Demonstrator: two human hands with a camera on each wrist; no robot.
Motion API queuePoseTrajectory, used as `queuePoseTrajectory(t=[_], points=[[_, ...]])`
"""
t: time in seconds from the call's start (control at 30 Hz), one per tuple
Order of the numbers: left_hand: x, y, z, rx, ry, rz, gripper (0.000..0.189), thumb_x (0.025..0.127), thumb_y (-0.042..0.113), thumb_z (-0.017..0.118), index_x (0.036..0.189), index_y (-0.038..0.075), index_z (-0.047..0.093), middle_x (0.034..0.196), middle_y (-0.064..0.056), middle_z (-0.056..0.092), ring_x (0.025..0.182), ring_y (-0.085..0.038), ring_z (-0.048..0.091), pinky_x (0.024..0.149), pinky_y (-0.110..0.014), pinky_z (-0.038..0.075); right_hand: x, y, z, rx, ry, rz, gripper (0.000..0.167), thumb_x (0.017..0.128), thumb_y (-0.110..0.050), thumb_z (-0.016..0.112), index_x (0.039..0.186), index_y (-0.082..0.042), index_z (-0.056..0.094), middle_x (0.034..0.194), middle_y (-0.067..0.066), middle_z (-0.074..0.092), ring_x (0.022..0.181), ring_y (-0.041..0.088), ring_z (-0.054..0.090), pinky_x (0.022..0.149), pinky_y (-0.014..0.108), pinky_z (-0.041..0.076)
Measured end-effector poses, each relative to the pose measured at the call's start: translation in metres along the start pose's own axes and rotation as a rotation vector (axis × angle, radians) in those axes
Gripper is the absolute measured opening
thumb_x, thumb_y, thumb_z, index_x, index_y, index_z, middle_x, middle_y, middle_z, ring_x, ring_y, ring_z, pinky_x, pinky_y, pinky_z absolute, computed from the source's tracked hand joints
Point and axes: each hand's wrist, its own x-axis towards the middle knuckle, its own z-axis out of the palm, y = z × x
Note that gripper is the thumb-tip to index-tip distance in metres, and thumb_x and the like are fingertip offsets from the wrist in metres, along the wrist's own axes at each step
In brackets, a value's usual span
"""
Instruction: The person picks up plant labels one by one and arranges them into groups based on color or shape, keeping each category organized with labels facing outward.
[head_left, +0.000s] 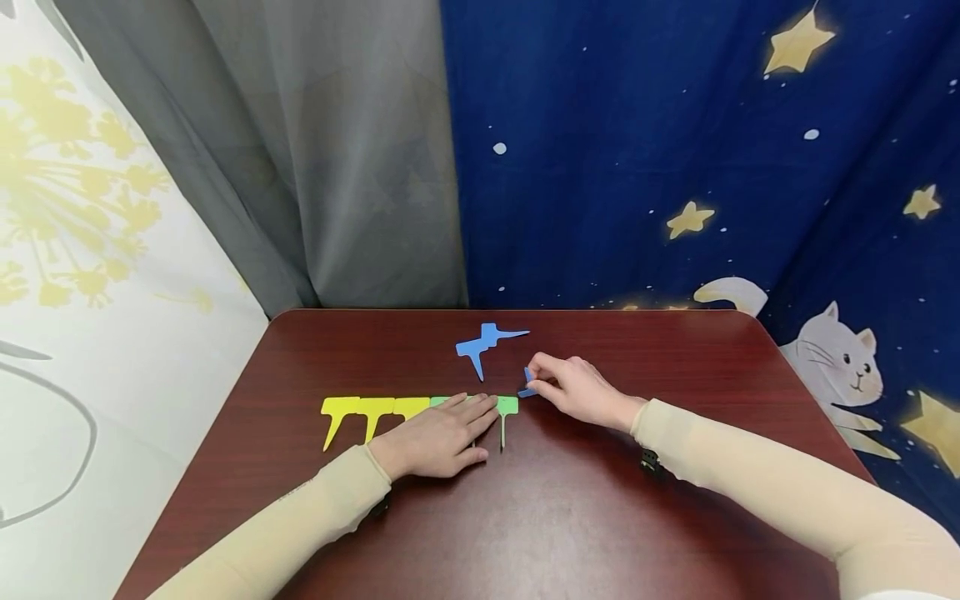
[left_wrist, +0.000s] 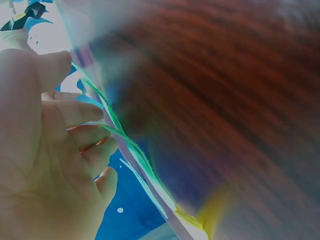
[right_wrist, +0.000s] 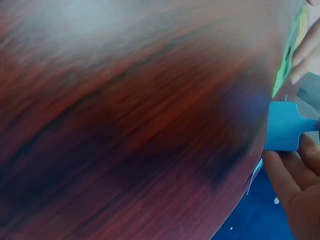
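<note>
A row of T-shaped plastic plant labels lies across the table, yellow labels (head_left: 341,406) at the left and green labels (head_left: 508,406) at the right, heads side by side and stems toward the person. Over the green ones my left hand (head_left: 438,435) rests with fingers extended, hiding part of the row. Just past the row's right end, my right hand (head_left: 581,392) pinches a blue plant label (right_wrist: 282,126) by its stem between thumb and fingers. In the right wrist view its broad head stands upright, its lower edge close to the table.
Farther back on the dark red wooden table (head_left: 615,508) lie more blue plant labels (head_left: 472,347), overlapping each other. Behind the table's far edge hang a grey curtain (head_left: 375,150) and a blue one (head_left: 600,167) with stars.
</note>
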Motion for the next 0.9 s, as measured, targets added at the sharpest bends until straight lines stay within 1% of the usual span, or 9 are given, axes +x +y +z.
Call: queuePoseTrajectory(t=[0.07, 0.1, 0.23, 0.33, 0.47, 0.57, 0.67, 0.77, 0.9], points=[[0.0, 0.0, -0.001, -0.001, 0.0, 0.0, 0.067, 0.107, 0.05, 0.039, 0.158, 0.008, 0.031, 0.166, -0.009, 0.022, 0.152, -0.023, 0.021, 0.123, -0.043, 0.015, -0.004, 0.002, 0.0, -0.033, -0.01, -0.026, 0.009, 0.101, -0.024, 0.064, 0.1, -0.027, 0.055, 0.097, -0.012, 0.075, 0.072, -0.002, 0.063, 0.064, 0.027, 0.051], [0.0, 0.0, -0.001, -0.002, -0.001, -0.001, 0.067, 0.107, 0.05, 0.038, 0.158, 0.008, 0.031, 0.166, -0.009, 0.022, 0.152, -0.023, 0.021, 0.123, -0.042, 0.015, -0.006, 0.003, 0.001, -0.046, -0.013, -0.041, 0.009, 0.101, -0.024, 0.064, 0.101, -0.026, 0.056, 0.097, -0.011, 0.075, 0.075, -0.003, 0.064, 0.065, 0.027, 0.051], [0.0, 0.001, -0.001, 0.002, -0.006, 0.001, 0.068, 0.107, 0.051, 0.038, 0.158, 0.008, 0.031, 0.166, -0.008, 0.023, 0.152, -0.022, 0.02, 0.123, -0.042, 0.015, -0.012, 0.009, 0.002, -0.097, -0.024, -0.108, 0.008, 0.1, -0.019, 0.066, 0.106, -0.024, 0.064, 0.095, -0.011, 0.075, 0.075, -0.005, 0.064, 0.066, 0.025, 0.054], [0.0, 0.0, 0.0, 0.011, -0.007, 0.004, 0.067, 0.107, 0.05, 0.037, 0.158, 0.008, 0.032, 0.165, -0.008, 0.024, 0.152, -0.021, 0.02, 0.123, -0.041, 0.015, -0.015, 0.014, 0.004, -0.187, -0.014, -0.173, 0.012, 0.099, -0.017, 0.067, 0.109, -0.023, 0.072, 0.098, -0.012, 0.074, 0.077, -0.004, 0.066, 0.068, 0.023, 0.056], [0.0, 0.0, 0.001, 0.022, -0.01, 0.004, 0.066, 0.107, 0.05, 0.037, 0.158, 0.008, 0.032, 0.165, -0.008, 0.024, 0.152, -0.021, 0.02, 0.123, -0.04, 0.014, -0.018, 0.017, 0.005, -0.316, 0.011, -0.267, 0.016, 0.096, -0.016, 0.07, 0.11, -0.02, 0.077, 0.105, -0.011, 0.074, 0.093, 0.001, 0.069, 0.075, 0.026, 0.058], [0.0, 0.001, 0.0, 0.023, -0.014, -0.001, 0.067, 0.107, 0.051, 0.037, 0.158, 0.008, 0.032, 0.165, -0.007, 0.024, 0.152, -0.02, 0.019, 0.123, -0.04, 0.014, -0.02, 0.017, 0.006, -0.405, 0.007, -0.341, 0.018, 0.095, -0.012, 0.07, 0.11, -0.015, 0.077, 0.104, -0.006, 0.074, 0.094, 0.007, 0.07, 0.075, 0.029, 0.059], [0.001, 0.003, -0.001, 0.024, -0.014, -0.013, 0.066, 0.107, 0.051, 0.038, 0.158, 0.009, 0.033, 0.165, -0.007, 0.025, 0.152, -0.02, 0.02, 0.123, -0.041, 0.015, -0.022, 0.017, 0.007, -0.493, -0.007, -0.404, 0.019, 0.094, -0.01, 0.069, 0.11, -0.012, 0.076, 0.102, -0.004, 0.074, 0.092, 0.01, 0.069, 0.074, 0.029, 0.059], [0.002, 0.005, -0.001, 0.043, -0.002, -0.026, 0.065, 0.106, 0.049, 0.042, 0.157, 0.008, 0.036, 0.164, -0.008, 0.028, 0.151, -0.022, 0.023, 0.122, -0.042, 0.018, -0.022, 0.017, 0.008, -0.545, -0.017, -0.429, 0.019, 0.092, -0.011, 0.069, 0.11, -0.012, 0.076, 0.102, -0.003, 0.073, 0.091, 0.011, 0.068, 0.074, 0.029, 0.059], [0.002, 0.01, -0.002, 0.067, 0.008, -0.046, 0.065, 0.105, 0.048, 0.045, 0.155, 0.007, 0.039, 0.162, -0.01, 0.031, 0.149, -0.026, 0.028, 0.121, -0.044, 0.021, -0.023, 0.016, 0.007, -0.548, -0.03, -0.418, 0.019, 0.091, -0.015, 0.072, 0.109, -0.012, 0.076, 0.099, -0.003, 0.07, 0.088, 0.012, 0.067, 0.072, 0.03, 0.059]])
